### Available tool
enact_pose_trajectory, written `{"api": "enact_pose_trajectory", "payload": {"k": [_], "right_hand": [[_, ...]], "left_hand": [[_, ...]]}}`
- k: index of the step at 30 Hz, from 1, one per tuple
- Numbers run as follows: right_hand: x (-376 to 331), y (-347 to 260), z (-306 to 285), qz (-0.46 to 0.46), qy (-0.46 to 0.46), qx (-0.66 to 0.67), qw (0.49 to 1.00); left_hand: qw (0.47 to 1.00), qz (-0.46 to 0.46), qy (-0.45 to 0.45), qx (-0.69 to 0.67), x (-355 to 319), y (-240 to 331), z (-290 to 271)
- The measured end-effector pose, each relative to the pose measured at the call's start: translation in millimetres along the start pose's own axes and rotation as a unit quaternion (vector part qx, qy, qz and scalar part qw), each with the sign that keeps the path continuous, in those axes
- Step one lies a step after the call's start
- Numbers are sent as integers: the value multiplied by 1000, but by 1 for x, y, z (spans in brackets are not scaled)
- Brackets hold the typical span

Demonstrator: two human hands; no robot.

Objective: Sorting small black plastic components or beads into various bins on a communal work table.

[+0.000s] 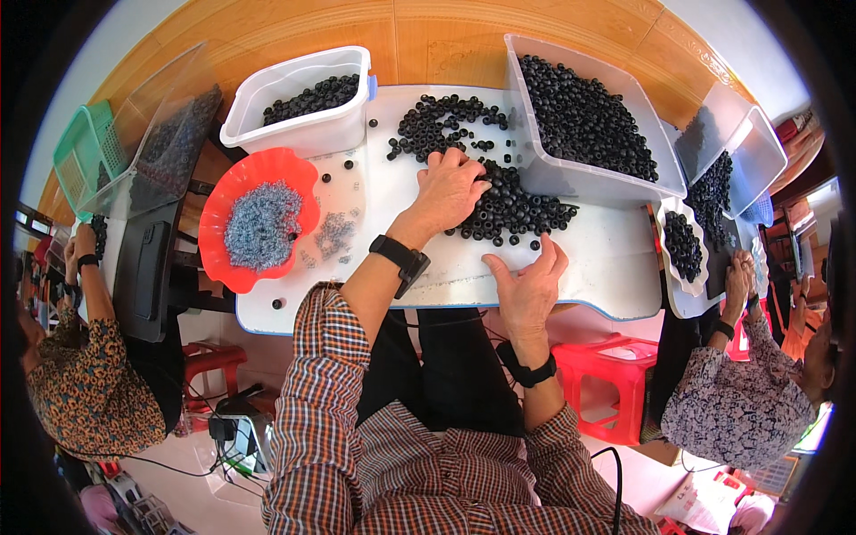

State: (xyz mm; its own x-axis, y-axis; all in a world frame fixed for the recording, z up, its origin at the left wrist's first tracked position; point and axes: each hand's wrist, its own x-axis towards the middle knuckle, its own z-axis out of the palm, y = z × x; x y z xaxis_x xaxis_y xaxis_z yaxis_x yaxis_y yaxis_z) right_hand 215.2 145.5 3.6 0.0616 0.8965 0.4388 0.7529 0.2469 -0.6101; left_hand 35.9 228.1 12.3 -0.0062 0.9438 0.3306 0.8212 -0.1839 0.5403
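Item: loose heap of small black ring-shaped beads [508,205] at the middle of the white table [606,259]; the left hand [450,189] lies spread on the heap, fingers raking it, and the right hand [528,283] rests near the front edge, fingertips pinched on what looks like one bead, so sorting appears in hand. Next move likely calls for fine pinching. Also present: red dish of grey parts [260,223] toward the left edge, white tubs of beads [308,98] along the far edge, red stools below, co-workers at both ends.
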Motion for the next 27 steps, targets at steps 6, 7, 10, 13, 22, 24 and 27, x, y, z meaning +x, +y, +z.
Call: {"api": "enact_pose_trajectory", "payload": {"k": [6,7,10,13,22,24,27], "right_hand": [[3,-9,1,-4,-55,-37,998],[2,-11,2,-23,-48,-36,998],[3,-15,7,-47,-39,-27,998],[7,-12,11,-52,-31,-23,998],[11,-11,19,-76,-6,-31,997],[13,-11,21,-77,-4,-32,996],[16,-11,23,-68,-3,-41,997]], "left_hand": [[998,-55,-20,-12,-4,5,-2],[998,-55,-22,-13,-6,6,-3],[997,-66,-10,-35,-13,2,-6],[996,-69,-20,-48,-20,6,-7],[976,-91,51,-190,-42,9,-29],[960,-138,79,-229,-50,10,-37],[963,-105,155,-194,-61,4,-38]]}}
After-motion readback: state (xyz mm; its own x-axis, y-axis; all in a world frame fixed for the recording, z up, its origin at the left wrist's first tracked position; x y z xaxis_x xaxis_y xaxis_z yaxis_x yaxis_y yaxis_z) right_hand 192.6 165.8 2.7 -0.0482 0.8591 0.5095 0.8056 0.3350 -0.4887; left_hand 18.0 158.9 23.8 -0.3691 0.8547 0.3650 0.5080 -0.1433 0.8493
